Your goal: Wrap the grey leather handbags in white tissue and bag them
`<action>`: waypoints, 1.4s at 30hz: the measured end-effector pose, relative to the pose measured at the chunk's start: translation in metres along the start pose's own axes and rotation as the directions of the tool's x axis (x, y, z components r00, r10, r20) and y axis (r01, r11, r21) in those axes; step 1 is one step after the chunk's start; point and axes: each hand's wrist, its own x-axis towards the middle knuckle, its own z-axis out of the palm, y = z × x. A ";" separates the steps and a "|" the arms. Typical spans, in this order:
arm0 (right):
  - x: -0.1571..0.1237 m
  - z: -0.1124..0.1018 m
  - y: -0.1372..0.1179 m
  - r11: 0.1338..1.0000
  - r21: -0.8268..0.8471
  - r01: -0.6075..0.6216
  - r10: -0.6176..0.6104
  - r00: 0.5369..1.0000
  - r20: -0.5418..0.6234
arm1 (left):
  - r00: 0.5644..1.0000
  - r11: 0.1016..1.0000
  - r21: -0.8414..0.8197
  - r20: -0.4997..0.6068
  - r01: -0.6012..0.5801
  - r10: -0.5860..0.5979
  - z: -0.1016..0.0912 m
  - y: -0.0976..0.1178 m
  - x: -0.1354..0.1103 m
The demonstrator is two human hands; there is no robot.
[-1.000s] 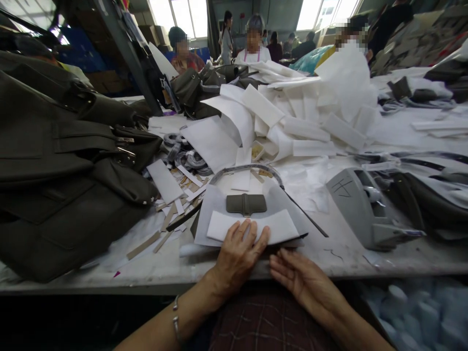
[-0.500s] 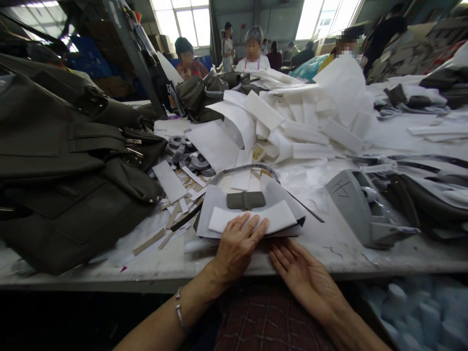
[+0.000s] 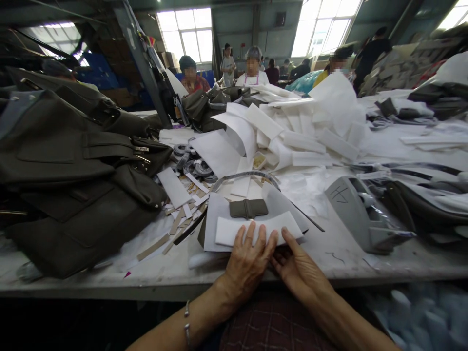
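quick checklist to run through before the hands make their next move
1. Left hand at the white strip: ok, fingertips over its near edge.
2. Right hand gripping firmly: cannot tell, fingers partly hidden.
3. Wide part of the olive tab piece uncovered: ok, visible beyond the strip.
4. Grey dispenser apart from both hands: ok, it stands to the right.
5. Loose scraps tidied away: not ok, strewn to the left.

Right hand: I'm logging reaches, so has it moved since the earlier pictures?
Yes: against the table edge, the right hand has moved forward, its thumb now over the white strip.
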 end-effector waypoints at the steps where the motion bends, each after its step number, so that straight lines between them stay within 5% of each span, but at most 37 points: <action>1: 0.003 0.001 0.000 1.000 -0.009 -0.009 0.009 0.999 -0.034 | 1.000 1.000 0.015 -0.004 -0.004 0.004 0.000 0.001 0.000; 8: 0.006 0.009 0.005 1.000 0.005 -0.024 0.025 0.992 -0.123 | 0.999 0.997 0.078 -0.051 -0.007 0.011 0.004 -0.004 0.003; 19: -0.001 0.028 0.011 0.992 0.084 -0.093 0.093 0.996 0.000 | 0.973 0.996 0.086 -0.226 -0.022 0.042 0.024 -0.026 0.009; 25: -0.013 0.011 -0.011 0.975 0.103 -0.195 0.195 0.981 0.014 | 0.963 0.999 0.041 -0.264 -0.033 0.043 0.022 -0.027 0.004; 34: 0.008 -0.013 -0.011 0.985 -0.134 -0.108 0.112 0.993 0.021 | 0.943 0.999 -0.009 -0.330 -0.053 0.047 0.025 -0.035 0.009; 36: -0.004 -0.018 -0.027 0.911 -0.336 -0.241 0.287 0.953 0.094 | 0.942 0.998 -0.026 -0.334 -0.056 0.044 0.025 -0.036 0.008; 38: -0.021 -0.013 -0.047 0.715 -0.663 -0.223 0.449 0.873 0.191 | 0.941 0.997 -0.043 -0.336 -0.063 0.045 0.026 -0.037 0.005; 40: -0.031 0.005 -0.064 0.468 -0.875 0.122 0.438 0.828 0.349 | 0.940 0.997 -0.057 -0.338 -0.061 0.038 0.028 -0.037 0.003; 42: -0.026 0.031 -0.072 0.180 -0.810 0.558 0.286 0.758 0.586 | 0.936 0.995 -0.088 -0.352 -0.046 0.012 0.030 -0.037 0.001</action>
